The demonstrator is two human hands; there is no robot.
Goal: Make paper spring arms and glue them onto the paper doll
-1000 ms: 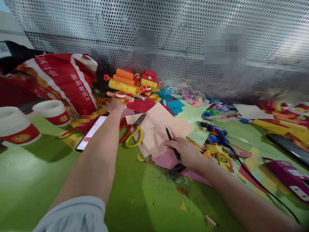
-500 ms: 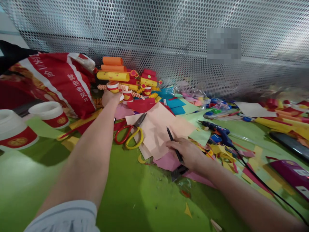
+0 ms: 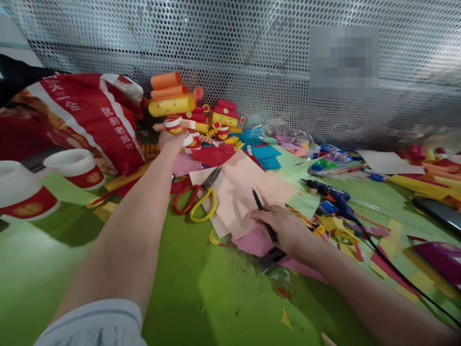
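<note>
My left hand (image 3: 173, 140) reaches to the back and is closed around the paper-cup body of a paper craft figure (image 3: 172, 105). Orange and yellow paper rolls make up its top, and it leans to one side. A second, red and yellow figure (image 3: 224, 117) stands to its right. In my right hand (image 3: 288, 230) is a black pen (image 3: 264, 215), its upper end pointing away from me. That hand rests over cream paper sheets (image 3: 241, 192) and a pink sheet (image 3: 252, 241). Red and yellow handled scissors (image 3: 200, 199) lie on the cream sheets' left edge.
White and red paper cups (image 3: 75, 170) and a red bag (image 3: 90, 120) are at left. A blue glue gun (image 3: 333, 194) with a black cord lies right, among paper scraps (image 3: 338, 228). A perforated metal panel (image 3: 223, 43) stands behind the green table (image 3: 180, 288).
The figure in my left hand has tilted, its right side rising. My right hand keeps the pen in much the same pose. The whole view has shifted slightly.
</note>
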